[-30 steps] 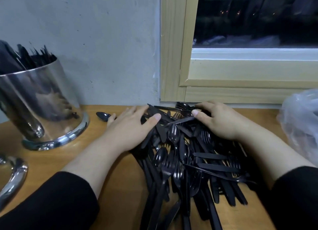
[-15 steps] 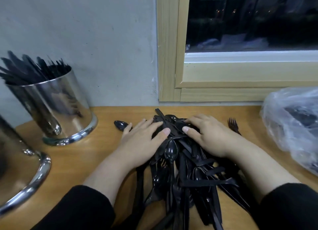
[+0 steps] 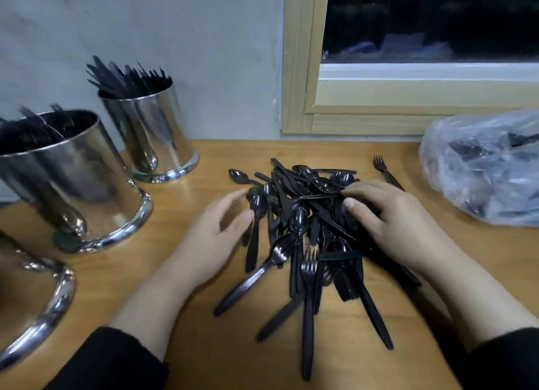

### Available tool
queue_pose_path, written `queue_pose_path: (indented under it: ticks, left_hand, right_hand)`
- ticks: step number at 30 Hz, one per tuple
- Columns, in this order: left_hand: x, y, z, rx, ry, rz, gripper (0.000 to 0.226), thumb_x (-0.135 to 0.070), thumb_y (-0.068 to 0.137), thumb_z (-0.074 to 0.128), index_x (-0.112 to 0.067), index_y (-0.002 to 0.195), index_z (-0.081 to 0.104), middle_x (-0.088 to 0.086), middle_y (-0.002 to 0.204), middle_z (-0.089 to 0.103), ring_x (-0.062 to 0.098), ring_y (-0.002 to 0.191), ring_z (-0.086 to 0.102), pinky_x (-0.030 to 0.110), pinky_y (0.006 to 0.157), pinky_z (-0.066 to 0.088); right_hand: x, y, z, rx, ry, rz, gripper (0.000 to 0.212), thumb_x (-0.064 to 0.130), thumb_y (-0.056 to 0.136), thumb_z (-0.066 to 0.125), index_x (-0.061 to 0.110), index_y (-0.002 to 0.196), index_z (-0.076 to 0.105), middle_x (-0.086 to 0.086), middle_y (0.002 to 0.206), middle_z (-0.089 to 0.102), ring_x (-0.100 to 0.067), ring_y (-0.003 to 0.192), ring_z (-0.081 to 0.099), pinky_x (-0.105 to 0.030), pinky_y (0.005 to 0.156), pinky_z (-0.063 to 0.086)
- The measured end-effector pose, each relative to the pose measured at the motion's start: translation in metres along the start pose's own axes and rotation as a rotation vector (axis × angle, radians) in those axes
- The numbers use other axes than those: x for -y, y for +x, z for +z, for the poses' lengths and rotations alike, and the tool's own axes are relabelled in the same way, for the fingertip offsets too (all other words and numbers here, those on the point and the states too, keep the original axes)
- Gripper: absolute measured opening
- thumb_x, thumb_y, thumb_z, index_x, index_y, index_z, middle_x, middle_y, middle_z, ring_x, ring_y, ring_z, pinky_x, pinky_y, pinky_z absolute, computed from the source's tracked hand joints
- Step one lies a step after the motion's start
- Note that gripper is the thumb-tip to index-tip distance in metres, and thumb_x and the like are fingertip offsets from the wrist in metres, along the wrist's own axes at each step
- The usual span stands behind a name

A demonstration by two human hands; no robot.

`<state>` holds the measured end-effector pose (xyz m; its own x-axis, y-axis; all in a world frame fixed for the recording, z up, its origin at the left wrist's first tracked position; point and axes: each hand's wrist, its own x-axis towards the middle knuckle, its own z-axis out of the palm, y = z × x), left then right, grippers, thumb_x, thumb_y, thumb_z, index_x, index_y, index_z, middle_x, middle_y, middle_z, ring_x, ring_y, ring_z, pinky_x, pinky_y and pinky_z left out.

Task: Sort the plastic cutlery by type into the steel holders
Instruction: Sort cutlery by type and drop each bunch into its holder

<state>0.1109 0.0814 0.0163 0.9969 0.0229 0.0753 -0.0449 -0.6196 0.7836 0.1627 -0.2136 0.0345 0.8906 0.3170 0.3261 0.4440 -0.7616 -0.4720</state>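
Wall and window frame (image 3: 297,69) back the wooden table (image 3: 204,156). A clear plastic bag (image 3: 481,168) with dark cutlery inside sits at the far right. Three steel holders stand at the left: the far holder (image 3: 154,133) and the middle holder (image 3: 73,185) carry black utensils; the nearest holder (image 3: 35,302) is cut off by the edge. A lone fork (image 3: 386,172) lies beside the pile (image 3: 303,238), which sits between the hands. The left hand (image 3: 213,235), blurred, is open, fingertips at the pile's left edge. The right hand (image 3: 390,220) rests on the pile, pinching a thin black piece.
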Motion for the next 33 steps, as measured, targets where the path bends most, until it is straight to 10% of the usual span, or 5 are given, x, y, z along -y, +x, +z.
queue_pose_path:
  ticks: [5,9,19,25,33]
  left_hand:
    - [-0.013,-0.061,0.007,0.122,0.191,-0.067,0.078,-0.083,0.082,0.037,-0.062,0.153,0.013,-0.038,0.157,0.014,0.009,0.154,0.015,0.049,0.125,0.022]
    - [-0.026,-0.086,0.023,0.159,0.495,-0.070,0.077,-0.074,0.095,0.034,-0.050,0.160,-0.001,-0.030,0.164,-0.002,0.006,0.153,-0.005,0.035,0.121,-0.001]
    - [-0.022,-0.096,0.036,-0.084,0.511,0.034,0.033,-0.034,0.108,0.047,-0.016,0.130,0.065,-0.008,0.134,0.054,0.014,0.121,0.052,0.026,0.099,0.040]
    - [-0.018,-0.096,0.035,-0.199,0.442,0.063,0.019,-0.027,0.103,0.060,-0.012,0.103,0.071,-0.004,0.102,0.060,0.016,0.094,0.056,0.028,0.077,0.040]
    - [-0.028,-0.096,0.035,-0.352,0.261,0.056,0.021,-0.021,0.101,0.063,-0.013,0.113,0.079,-0.011,0.111,0.065,0.006,0.102,0.056,0.019,0.093,0.038]
  right_hand:
    - [0.010,-0.036,-0.001,-0.012,-0.026,0.080,0.030,0.042,0.096,0.058,0.024,0.117,0.070,0.013,0.107,0.064,-0.009,0.102,0.058,-0.025,0.089,0.040]
    - [0.006,-0.063,-0.002,-0.035,-0.036,0.164,0.018,0.034,0.096,0.062,0.025,0.108,0.072,0.011,0.096,0.060,-0.011,0.090,0.056,-0.027,0.078,0.037]
    - [0.015,-0.095,-0.005,-0.078,-0.013,0.110,0.026,0.033,0.093,0.068,0.022,0.116,0.071,0.008,0.100,0.057,-0.013,0.097,0.055,-0.025,0.083,0.038]
    - [0.026,-0.096,-0.004,-0.056,0.035,0.095,0.013,0.037,0.094,0.065,0.027,0.099,0.069,0.013,0.092,0.060,-0.007,0.085,0.056,-0.025,0.075,0.037]
    - [0.066,-0.114,0.010,0.126,-0.001,-0.054,0.028,0.052,0.093,0.061,0.029,0.107,0.064,0.011,0.100,0.060,-0.013,0.097,0.057,-0.035,0.088,0.048]
